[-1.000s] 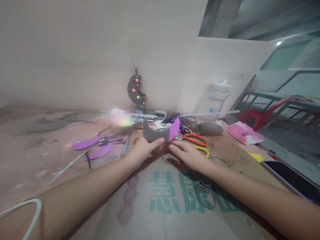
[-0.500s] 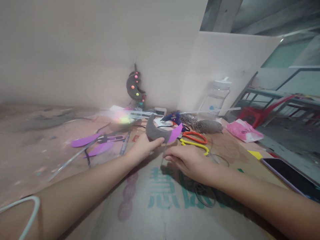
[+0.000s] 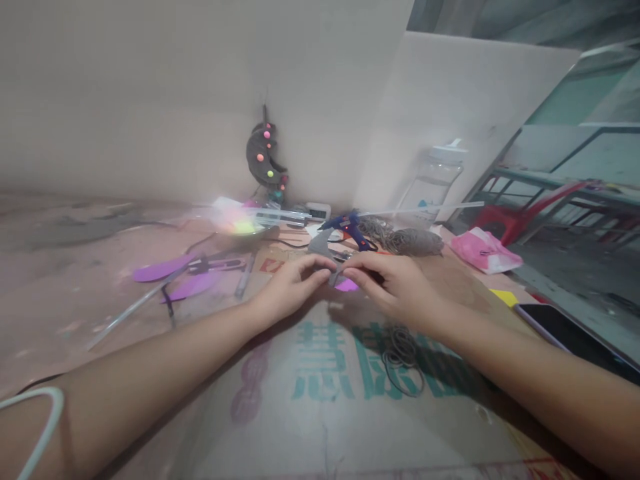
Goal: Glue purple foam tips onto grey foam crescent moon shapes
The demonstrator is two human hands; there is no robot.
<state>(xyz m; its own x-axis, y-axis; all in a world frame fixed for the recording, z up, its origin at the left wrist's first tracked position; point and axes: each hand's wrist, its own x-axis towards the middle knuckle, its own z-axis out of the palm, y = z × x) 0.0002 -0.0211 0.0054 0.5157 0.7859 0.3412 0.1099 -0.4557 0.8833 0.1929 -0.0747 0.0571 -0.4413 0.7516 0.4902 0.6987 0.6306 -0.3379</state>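
Note:
A crescent (image 3: pixel 323 244) wrapped in grey yarn, with a bare purple end (image 3: pixel 347 285), is held up between both hands above the cardboard. My left hand (image 3: pixel 300 283) pinches it from the left, thumb and forefinger closed. On the right, my right hand (image 3: pixel 387 280) pinches at the same spot with its fingertips, close to the left ones; the yarn strand between them is too blurred to follow. Loose grey yarn (image 3: pixel 401 360) lies coiled on the cardboard (image 3: pixel 280 440) below my right hand.
A blue glue gun (image 3: pixel 350 227), a grey yarn bundle (image 3: pixel 415 242) and a bottle (image 3: pixel 431 180) stand or lie behind. Purple pieces (image 3: pixel 163 269) are at left. A pink packet (image 3: pixel 485 250) and phone (image 3: pixel 575 333) are at right. A decorated crescent (image 3: pixel 261 157) hangs on the wall.
Both hands have come together at the crescent, which has turned and is now mostly covered by fingers. My right hand has moved up to it. The view has shifted slightly.

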